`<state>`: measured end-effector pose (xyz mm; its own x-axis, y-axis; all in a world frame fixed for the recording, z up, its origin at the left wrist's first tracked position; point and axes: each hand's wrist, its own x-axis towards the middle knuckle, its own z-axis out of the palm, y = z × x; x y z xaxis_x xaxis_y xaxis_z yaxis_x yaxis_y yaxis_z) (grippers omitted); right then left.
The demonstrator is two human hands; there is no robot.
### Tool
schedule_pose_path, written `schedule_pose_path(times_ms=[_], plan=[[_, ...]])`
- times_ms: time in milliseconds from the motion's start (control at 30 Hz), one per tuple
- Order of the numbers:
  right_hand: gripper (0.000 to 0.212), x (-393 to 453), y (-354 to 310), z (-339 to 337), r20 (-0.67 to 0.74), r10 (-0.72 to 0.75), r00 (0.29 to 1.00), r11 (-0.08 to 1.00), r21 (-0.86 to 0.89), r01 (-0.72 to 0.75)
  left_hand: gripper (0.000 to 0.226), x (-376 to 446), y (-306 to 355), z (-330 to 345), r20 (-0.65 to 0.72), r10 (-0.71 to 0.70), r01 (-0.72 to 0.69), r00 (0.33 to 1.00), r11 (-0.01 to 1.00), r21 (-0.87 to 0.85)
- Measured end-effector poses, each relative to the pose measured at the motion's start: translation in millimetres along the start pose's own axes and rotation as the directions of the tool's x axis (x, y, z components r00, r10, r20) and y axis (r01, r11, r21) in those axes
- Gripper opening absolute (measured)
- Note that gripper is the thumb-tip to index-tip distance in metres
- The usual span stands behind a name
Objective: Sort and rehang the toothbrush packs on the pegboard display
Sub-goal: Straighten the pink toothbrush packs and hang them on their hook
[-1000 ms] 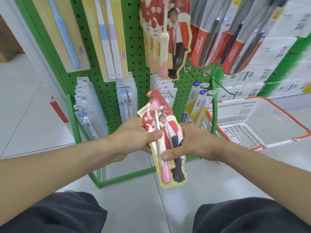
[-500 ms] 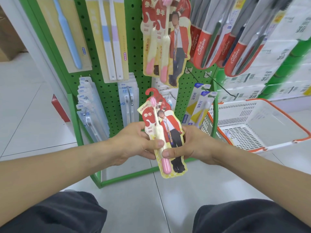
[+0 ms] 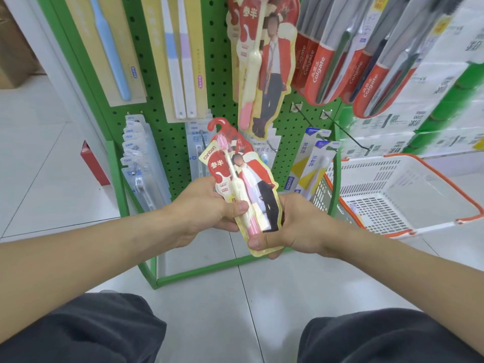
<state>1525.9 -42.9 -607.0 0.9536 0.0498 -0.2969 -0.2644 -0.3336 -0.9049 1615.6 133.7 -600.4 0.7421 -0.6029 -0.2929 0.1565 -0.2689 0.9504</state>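
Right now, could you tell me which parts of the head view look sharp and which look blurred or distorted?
Head view: the held toothbrush pack and both hands, left hand and right hand, are fairly sharp; the Colgate packs at top right smear with blur; the wide lens bows the green pegboard edges; lighting is even, with slight glare on the plastic.

The right hand (image 3: pixel 296 226) now grips lower, at the bottom edge of the toothbrush pack (image 3: pixel 245 189), which tilts further left.
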Motion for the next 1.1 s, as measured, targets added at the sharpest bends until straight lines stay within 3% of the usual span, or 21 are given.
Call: schedule_pose_path(times_ms=[167, 300, 433, 600, 767, 933, 1033, 1100], plan=[[0.051, -1.6, 0.8, -6.4, 0.091, -0.032, 0.995, 0.996, -0.081, 0.039, 0.031, -0.8, 2.3, -3.4, -0.032, -0.017, 0.016, 0.999, 0.999, -0.044], [0.034, -2.8, 2.3, -5.0, 0.104, -0.046, 0.994, 0.999, -0.004, 0.047, 0.039, -3.0, 3.7, -4.9, -0.021, -0.015, 0.014, 1.000, 0.999, -0.049], [0.036, -4.9, -3.1, -2.0, 0.089, 0.000, 0.996, 1.000, 0.009, -0.001, 0.044, -2.5, 4.7, -5.5, -0.016, -0.026, 0.025, 1.000, 0.998, -0.050], [0.018, -8.4, -2.4, -3.5, 0.066, 0.006, 0.998, 0.984, -0.175, 0.006, 0.032, -6.1, 2.2, -6.4, 0.088, -0.059, 0.054, 0.994, 0.997, 0.059], [0.038, -6.4, -0.1, -0.2, 0.008, 0.005, 1.000, 0.939, -0.343, -0.002, 0.033, -8.6, -2.1, -3.5, 0.165, -0.014, -0.002, 0.986, 0.995, 0.095], [0.018, -4.0, 2.0, 3.9, 0.163, -0.031, 0.986, 0.892, -0.440, 0.101, 0.020, -4.9, -4.3, 2.2, 0.053, -0.010, 0.009, 0.999, 1.000, 0.023], [0.018, -5.5, 4.4, 0.4, 0.251, -0.022, 0.968, 0.897, -0.422, 0.129, 0.025, -2.8, -7.5, 0.3, 0.022, 0.004, -0.006, 1.000, 0.997, 0.075], [0.034, -8.1, 0.8, -3.2, 0.272, -0.007, 0.962, 0.906, -0.406, 0.121, 0.035, -2.6, -8.4, -2.3, 0.062, 0.022, -0.034, 0.998, 0.979, 0.203]])
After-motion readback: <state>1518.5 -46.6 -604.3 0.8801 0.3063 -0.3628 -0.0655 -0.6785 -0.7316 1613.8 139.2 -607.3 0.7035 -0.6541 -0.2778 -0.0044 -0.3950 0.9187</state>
